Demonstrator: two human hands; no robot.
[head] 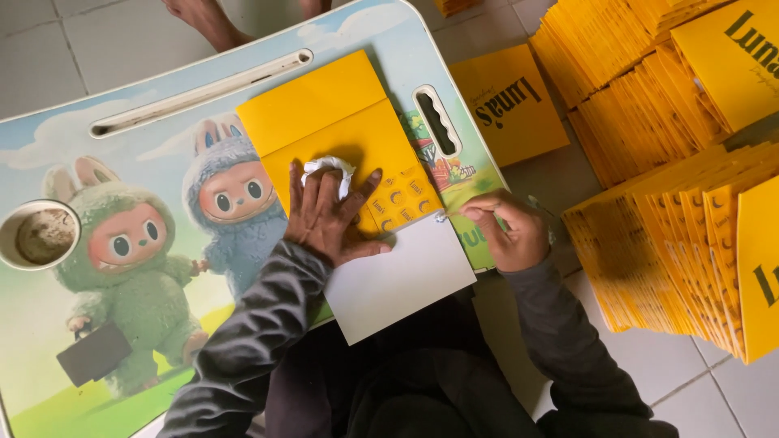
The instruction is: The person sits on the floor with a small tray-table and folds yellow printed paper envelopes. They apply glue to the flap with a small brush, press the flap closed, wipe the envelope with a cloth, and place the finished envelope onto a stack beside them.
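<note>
A yellow folded card (333, 122) lies on a lap table (162, 105) printed with cartoon furry creatures. My left hand (329, 215) presses flat on the card's lower part with a crumpled white cloth (329, 169) under its fingers. A white sheet (402, 276) reaches from the card toward me. My right hand (507, 231) pinches the sheet's upper right corner, at the table's right edge. Small printed shapes show on the yellow surface (402, 199) between the two hands.
A small round bowl (36, 234) with a greyish paste sits at the table's left edge. Large stacks of yellow cards (673, 219) fill the tiled floor on the right, one single card (507, 101) lying apart. Someone's bare feet (207, 20) show beyond the table.
</note>
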